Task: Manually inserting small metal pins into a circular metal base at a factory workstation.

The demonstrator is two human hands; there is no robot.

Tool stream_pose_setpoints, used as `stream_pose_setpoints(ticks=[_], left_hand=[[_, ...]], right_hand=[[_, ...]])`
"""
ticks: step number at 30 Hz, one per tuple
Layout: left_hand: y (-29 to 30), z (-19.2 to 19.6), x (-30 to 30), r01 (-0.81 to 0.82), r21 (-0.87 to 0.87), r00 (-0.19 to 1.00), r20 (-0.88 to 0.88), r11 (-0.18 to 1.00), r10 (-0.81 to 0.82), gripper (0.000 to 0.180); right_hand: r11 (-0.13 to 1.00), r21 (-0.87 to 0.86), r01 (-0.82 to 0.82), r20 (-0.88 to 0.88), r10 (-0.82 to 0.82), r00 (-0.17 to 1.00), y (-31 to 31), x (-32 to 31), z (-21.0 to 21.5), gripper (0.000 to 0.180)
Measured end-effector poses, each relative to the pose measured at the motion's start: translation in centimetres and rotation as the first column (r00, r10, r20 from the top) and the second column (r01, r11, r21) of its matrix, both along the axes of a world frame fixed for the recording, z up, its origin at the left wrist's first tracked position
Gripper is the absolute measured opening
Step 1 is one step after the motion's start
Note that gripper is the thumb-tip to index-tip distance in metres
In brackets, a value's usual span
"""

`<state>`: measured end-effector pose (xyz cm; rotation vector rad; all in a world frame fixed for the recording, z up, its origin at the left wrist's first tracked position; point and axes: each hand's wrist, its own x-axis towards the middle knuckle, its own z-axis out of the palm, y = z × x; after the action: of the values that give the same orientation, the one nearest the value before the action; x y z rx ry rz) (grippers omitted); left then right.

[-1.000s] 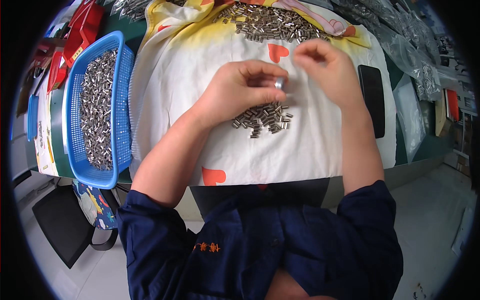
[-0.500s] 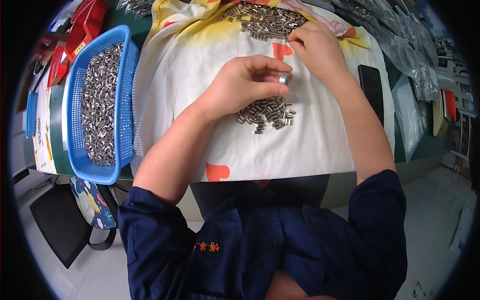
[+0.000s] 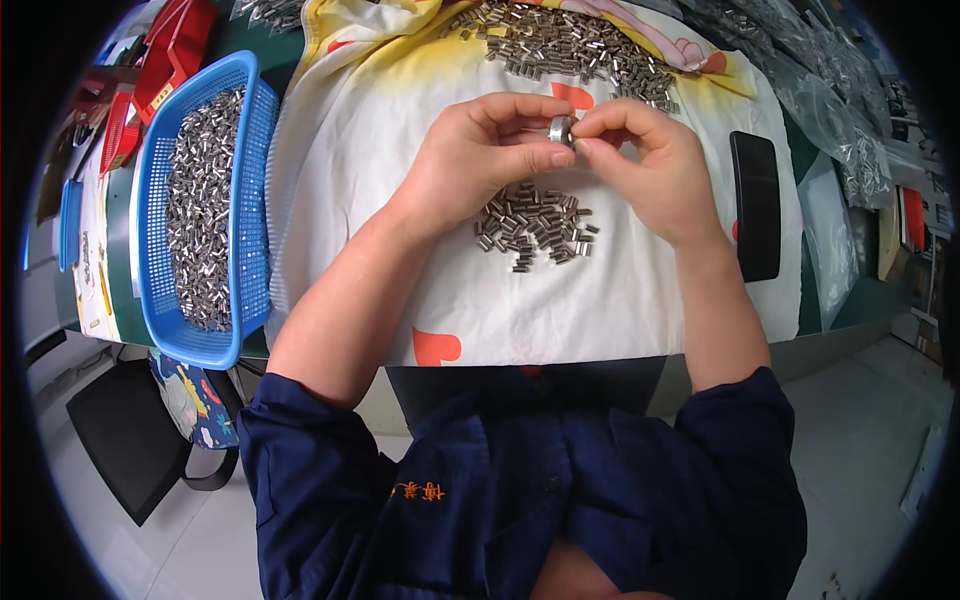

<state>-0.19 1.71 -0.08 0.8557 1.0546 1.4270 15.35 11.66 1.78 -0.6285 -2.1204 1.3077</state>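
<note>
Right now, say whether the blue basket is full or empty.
Not empty: metal pieces lie heaped in the blue basket; how deep, I cannot tell.

Head-worn fisheye, left of a pair, facing steeply down.
Looks from close above the near edge of the green-topped bench (image 3: 878, 300), over bare left hand (image 3: 478, 150) and bare right hand (image 3: 660, 165), across the white printed cloth (image 3: 590, 310) toward the far side, taking in the navy-blue fabric shirt (image 3: 520, 480) below.

It looks like a workshop, with piles of little metal bits (image 3: 540, 225), a full blue basket (image 3: 255, 240) and red bins (image 3: 180, 60).
</note>
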Motion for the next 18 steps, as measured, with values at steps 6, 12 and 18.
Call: stream_pose_setpoints(ticks=[6,12,18], left_hand=[[-0.2,0.2,0.4,-0.060,-0.047,0.976,-0.214,0.997,0.049,0.037],[-0.2,0.6,0.4,-0.080,-0.074,0.993,-0.087,0.994,0.073,0.034],[-0.4,0.8,0.6,-0.046,-0.134,0.996,-0.077,0.990,0.036,0.034]], right_hand=[[0.889,0.456,0.047,0.036,-0.071,0.997,-1.1,-0.5,0.5,0.007],[0.943,0.328,0.059,-0.004,-0.062,0.998,-1.2,-0.3,0.8,0.006],[0.999,0.036,-0.014,0.042,0.012,0.999,-0.6,0.3,0.6,0.004]])
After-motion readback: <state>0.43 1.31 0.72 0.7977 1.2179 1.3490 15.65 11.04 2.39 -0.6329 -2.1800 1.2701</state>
